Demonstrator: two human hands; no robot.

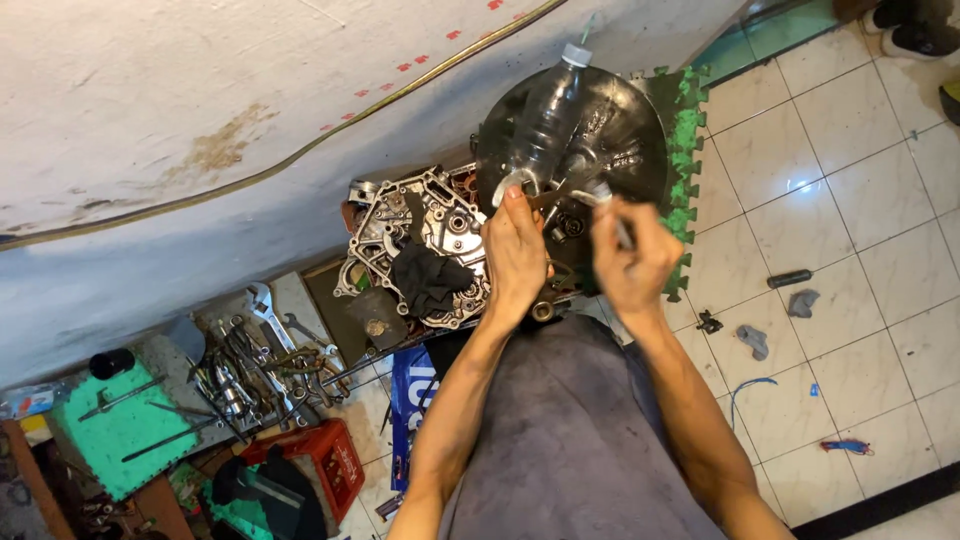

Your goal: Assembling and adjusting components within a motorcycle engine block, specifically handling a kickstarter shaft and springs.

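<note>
Crowding the floor around the person are a cast-metal engine cover [420, 250] with a black rag [428, 278] on it, a heap of wrenches [262, 362] and a red plastic crate [325, 455]. The left hand [515, 250] pinches a curved metal piece [508, 185] at the dark round pan [640, 120], beside a clear plastic bottle [550, 115]. The right hand [630, 255], blurred, is closed around a thin tool [610, 205].

Seen from above, a person's left hand [515, 255] holds a small metal part beside a clear plastic bottle [547, 115] lying in a round black pan [640, 130], while the right hand [632, 262] grasps a thin tool, near a grey metal engine casing [400, 235].
</note>
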